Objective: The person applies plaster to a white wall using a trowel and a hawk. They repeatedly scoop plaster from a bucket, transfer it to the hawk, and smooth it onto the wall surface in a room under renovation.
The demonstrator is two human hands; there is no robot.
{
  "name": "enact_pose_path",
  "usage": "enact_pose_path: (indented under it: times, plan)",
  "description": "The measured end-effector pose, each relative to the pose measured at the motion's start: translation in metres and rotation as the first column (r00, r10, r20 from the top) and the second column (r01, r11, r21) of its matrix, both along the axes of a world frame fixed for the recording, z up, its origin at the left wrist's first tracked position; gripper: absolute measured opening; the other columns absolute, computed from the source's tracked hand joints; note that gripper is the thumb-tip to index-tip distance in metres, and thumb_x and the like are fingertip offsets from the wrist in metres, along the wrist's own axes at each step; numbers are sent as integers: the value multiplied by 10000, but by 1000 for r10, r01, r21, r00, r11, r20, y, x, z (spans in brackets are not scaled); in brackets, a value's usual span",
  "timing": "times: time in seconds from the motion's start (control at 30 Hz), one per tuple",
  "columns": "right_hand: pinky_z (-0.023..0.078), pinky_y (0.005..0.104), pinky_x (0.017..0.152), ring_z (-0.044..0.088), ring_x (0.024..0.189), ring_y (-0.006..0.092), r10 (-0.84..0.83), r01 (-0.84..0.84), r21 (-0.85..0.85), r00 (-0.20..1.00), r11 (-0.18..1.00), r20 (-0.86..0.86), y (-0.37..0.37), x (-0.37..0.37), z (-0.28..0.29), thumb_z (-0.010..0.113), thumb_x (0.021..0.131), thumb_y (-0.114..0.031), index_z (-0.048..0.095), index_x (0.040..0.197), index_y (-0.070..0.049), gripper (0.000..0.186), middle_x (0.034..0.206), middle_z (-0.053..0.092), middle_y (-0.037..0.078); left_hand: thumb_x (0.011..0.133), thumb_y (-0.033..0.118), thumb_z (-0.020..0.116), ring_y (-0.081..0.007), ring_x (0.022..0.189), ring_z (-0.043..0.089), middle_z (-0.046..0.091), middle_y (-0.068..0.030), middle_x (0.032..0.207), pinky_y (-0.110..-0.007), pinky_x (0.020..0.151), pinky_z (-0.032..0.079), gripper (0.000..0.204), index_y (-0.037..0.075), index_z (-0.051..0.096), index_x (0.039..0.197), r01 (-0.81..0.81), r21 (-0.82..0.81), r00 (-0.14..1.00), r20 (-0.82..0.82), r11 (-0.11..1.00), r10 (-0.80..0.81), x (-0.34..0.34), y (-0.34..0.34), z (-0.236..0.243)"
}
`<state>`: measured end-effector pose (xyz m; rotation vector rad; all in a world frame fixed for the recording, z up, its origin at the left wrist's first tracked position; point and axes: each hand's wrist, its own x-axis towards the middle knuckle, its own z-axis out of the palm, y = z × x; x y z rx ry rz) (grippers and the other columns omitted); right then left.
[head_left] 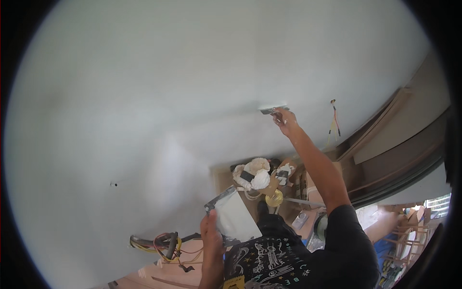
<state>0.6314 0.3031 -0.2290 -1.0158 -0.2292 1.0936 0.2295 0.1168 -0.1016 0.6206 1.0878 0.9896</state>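
Note:
My right hand [285, 120] grips a putty knife [272, 109], its blade against the pale plastered surface [192, 72] above me, over a whitish patch. Low in the middle, my left hand [212, 226] is closed on the edge of a flat board [236, 212] with a white face and smears of compound along its sides. To the right of the knife, coloured wires [335, 120] hang from a small hole. A bundle of cables [171, 245] dangles left of my left hand.
Below are crumpled white bags and cloths [255, 173] and a round yellow object [274, 197]. A curved wooden trim [373, 127] runs along the right. At the lower right are wooden pieces [409, 241], blue sheeting and a bright window [438, 206].

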Motion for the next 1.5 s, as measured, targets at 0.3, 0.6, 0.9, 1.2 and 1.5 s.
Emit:
enact_pose_path:
  times: [0.3,0.6,0.9,1.2,1.5]
  plan:
    - [475,218,554,634,818,201,44,-54,105,995,993,94,-2,5,146,684,802,-52,546,951,11,213,885,586,113,989,281,483,-179,895,643,641,-117,1025,-302,789,527,383,-56,550,1160,175,81,971,148,981,-186,-11,3,-3]
    - [514,175,483,668,773,253,-11,-6,77,974,997,228,2,-6,279,676,820,-65,520,972,53,247,878,586,170,980,291,487,-183,888,647,645,-122,1024,-309,782,529,391,-53,560,1152,185,109,950,236,977,-206,-8,5,14]
    - [526,148,449,661,674,193,-24,-43,177,934,983,358,-14,-26,399,635,873,-163,473,1036,66,325,909,625,306,964,299,490,-213,911,656,644,-124,1026,-349,801,539,398,-46,559,1151,210,152,885,390,966,-253,-9,4,31]
    - [545,153,490,654,646,199,-69,-54,244,881,968,468,-5,-35,505,687,863,-326,512,1059,105,505,950,632,316,979,274,513,-175,894,644,646,-114,1032,-310,786,520,366,-53,575,1131,160,193,865,446,968,-231,-11,2,29]
    - [507,297,767,596,967,183,-266,-157,478,663,864,699,-88,-68,464,645,875,-178,567,1102,-17,289,1023,621,101,971,307,527,-177,900,643,640,-95,1033,-316,799,525,374,-15,565,1158,140,150,817,541,979,-199,-3,-1,50]
